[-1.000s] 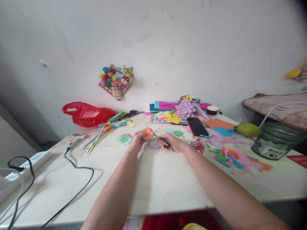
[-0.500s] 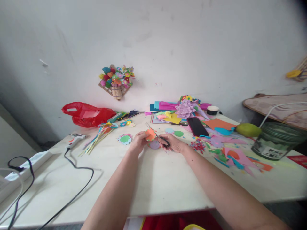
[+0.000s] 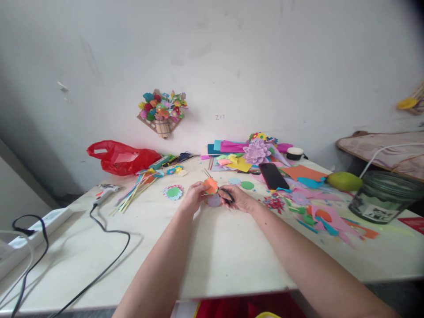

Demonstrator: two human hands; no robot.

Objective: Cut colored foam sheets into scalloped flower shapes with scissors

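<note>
Between the fingers of my left hand (image 3: 196, 195) is an orange scalloped paper piece (image 3: 211, 186). My right hand (image 3: 237, 198) is closed around the black handles of a pair of scissors (image 3: 228, 194). The scissor blades run partly behind the orange piece, and their tips show above it. Just below it, a lilac paper disc (image 3: 214, 201) lies on the table, partly covered by my hands. To the left rests a layered scalloped flower with a green centre (image 3: 174, 192). A green disc (image 3: 247, 185) and a light blue disc (image 3: 234, 181) lie beyond my right hand.
On the right are a phone (image 3: 273, 176), colourful paper scraps (image 3: 326, 216), a yellow-green fruit (image 3: 344, 181) and a glass jar (image 3: 384, 198). At left are a red plastic bag (image 3: 126, 159), thin sticks (image 3: 135, 194) and a glue gun (image 3: 105, 193) with its cord across the table.
The orange piece has turned slightly in my left hand and now covers more of the scissor blades. Both hands stay nearly in place, and the whole view has shifted a little.
</note>
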